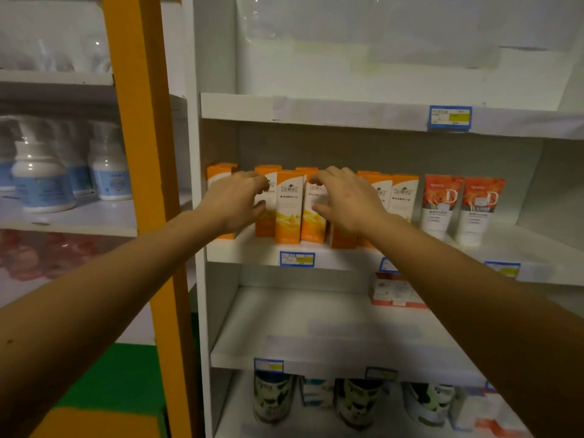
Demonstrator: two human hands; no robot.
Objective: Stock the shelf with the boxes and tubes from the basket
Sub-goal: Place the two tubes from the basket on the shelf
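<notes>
A row of upright orange-and-white boxes (289, 207) stands on the middle white shelf (246, 252). My left hand (234, 200) reaches in from the left, its fingers and thumb curled round one orange box (264, 222). My right hand (347, 200) comes from the right and grips another orange box (313, 222) between fingertips and thumb. One box stands free between the two hands. Two red-and-white tubes (441, 207) stand cap-down at the right end of the row. The basket is out of view.
An orange upright post (142, 153) divides this unit from a left unit holding white bottles (41, 181). The shelf below carries small red-and-white boxes (395, 292) at the back right. Bottles and boxes fill the lowest shelf (357, 403). The top shelf edge bears a blue price tag (450, 117).
</notes>
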